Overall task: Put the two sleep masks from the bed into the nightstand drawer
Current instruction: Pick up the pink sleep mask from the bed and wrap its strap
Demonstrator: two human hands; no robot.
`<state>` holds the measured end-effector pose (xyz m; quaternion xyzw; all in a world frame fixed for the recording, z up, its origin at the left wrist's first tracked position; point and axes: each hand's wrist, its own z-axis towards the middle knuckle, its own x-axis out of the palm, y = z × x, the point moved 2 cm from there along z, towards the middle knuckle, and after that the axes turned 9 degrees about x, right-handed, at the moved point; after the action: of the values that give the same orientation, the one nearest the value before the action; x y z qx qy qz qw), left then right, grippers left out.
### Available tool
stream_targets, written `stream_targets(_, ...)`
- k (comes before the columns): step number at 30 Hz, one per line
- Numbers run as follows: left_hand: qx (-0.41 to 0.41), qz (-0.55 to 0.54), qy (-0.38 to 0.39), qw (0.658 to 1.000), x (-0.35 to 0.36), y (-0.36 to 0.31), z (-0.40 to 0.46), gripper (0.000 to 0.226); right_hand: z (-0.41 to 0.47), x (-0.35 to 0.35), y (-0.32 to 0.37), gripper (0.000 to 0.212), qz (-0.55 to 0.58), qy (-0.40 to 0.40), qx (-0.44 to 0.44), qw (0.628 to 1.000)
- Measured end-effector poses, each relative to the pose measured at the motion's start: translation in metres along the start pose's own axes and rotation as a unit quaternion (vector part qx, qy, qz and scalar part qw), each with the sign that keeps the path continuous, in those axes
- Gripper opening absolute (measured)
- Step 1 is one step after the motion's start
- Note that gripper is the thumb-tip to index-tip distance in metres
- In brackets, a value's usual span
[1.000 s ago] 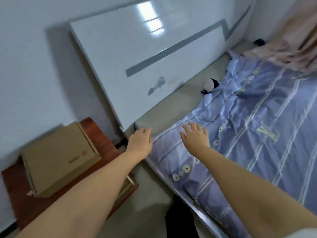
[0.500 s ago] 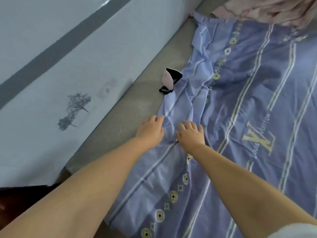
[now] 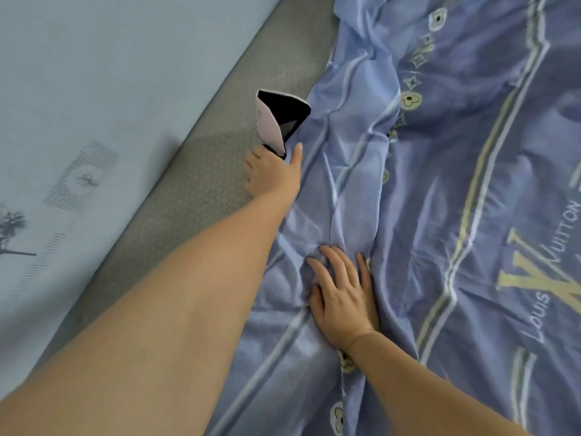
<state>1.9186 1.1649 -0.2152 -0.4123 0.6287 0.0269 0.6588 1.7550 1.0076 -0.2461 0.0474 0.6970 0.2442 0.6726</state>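
Since half a second ago: left hand [image 3: 272,174] has gone forward from beside the right to the sleep mask [image 3: 278,121], and the camera has closed in. Thumb and fingers now meet the mask's lower end, apparently pinching it, though the contact sits behind the hand; whether the grip is fully closed cannot be told. Right hand [image 3: 341,297] lies flat, fingers spread, pressing the blue quilt [image 3: 440,152] nearer the person, holding nothing.

Mask location: head end of the bed, on the grey mattress strip [image 3: 201,184] right at the quilt's edge, just off the white headboard [image 3: 94,89]. It stands folded, pale outer face toward the headboard, black lining open toward the quilt.

Handling, judged: light, soft, padded fabric; should flex rather than resist, no breakage risk. A pinch across the folded body looks safer than the strap, which may trail and snag.

Hidden or unclear: only one mask in view; the second is not seen, possibly beneath quilt folds. Strap not made out. Nightstand and drawer out of frame. Left fingertips hidden by the hand.
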Motion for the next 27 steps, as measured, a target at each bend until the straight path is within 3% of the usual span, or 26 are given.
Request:
stream_targets(3, -0.03, 0.02, 0.037, 0.999, 0.0, 0.0, 0.025, 0.053, -0.001, 0.003, -0.002, 0.042, -0.003, 0.001, 0.002, 1.0)
stream_targets(6, -0.009, 0.023, 0.049, 0.999, -0.012, 0.01, 0.018, 0.042, -0.001, 0.007, -0.006, 0.042, 0.01, 0.01, 0.005, 1.0)
stream_targets(9, 0.077, 0.097, 0.074, 0.99, -0.033, 0.033, -0.041, 0.034, 0.001, 0.002, -0.003, 0.041, 0.007, 0.067, 0.025, 0.997)
stream_targets(11, 0.162, 0.151, 0.107, 0.969, -0.052, 0.054, -0.088, 0.029, 0.002, -0.006, 0.0, 0.043, 0.009, 0.135, 0.041, 0.99)
stream_targets(13, 0.227, 0.203, 0.141, 0.942, -0.076, 0.076, -0.132, 0.037, 0.001, -0.022, 0.009, 0.043, 0.043, 0.22, 0.089, 0.97)
stream_targets(14, 0.244, 0.22, 0.16, 0.931, -0.089, 0.086, -0.154, 0.047, -0.001, -0.035, 0.019, 0.039, 0.105, 0.263, 0.151, 0.947)
stream_targets(15, 0.25, 0.23, 0.179, 0.923, -0.101, 0.093, -0.177, 0.056, -0.006, -0.053, 0.032, 0.036, 0.217, 0.296, 0.249, 0.896)
stream_targets(17, 0.26, 0.232, 0.195, 0.917, -0.13, 0.098, -0.223, 0.064, -0.026, -0.088, 0.066, 0.037, 0.456, 0.325, 0.4, 0.726)
stream_targets(18, 0.268, 0.234, 0.188, 0.915, -0.146, 0.097, -0.245, 0.065, -0.04, -0.103, 0.083, 0.042, 0.524, 0.332, 0.424, 0.66)
stream_targets(19, 0.275, 0.237, 0.17, 0.916, -0.163, 0.095, -0.264, 0.066, -0.053, -0.12, 0.099, 0.049, 0.568, 0.335, 0.425, 0.621)
stream_targets(23, 0.301, 0.229, 0.054, 0.924, -0.248, 0.09, -0.338, 0.07, -0.11, -0.188, 0.155, 0.071, 0.696, 0.311, 0.363, 0.536)
stream_targets(27, 0.316, 0.233, 0.027, 0.919, -0.329, 0.108, -0.407, 0.08, -0.165, -0.256, 0.205, 0.059, 0.781, 0.278, 0.265, 0.493)
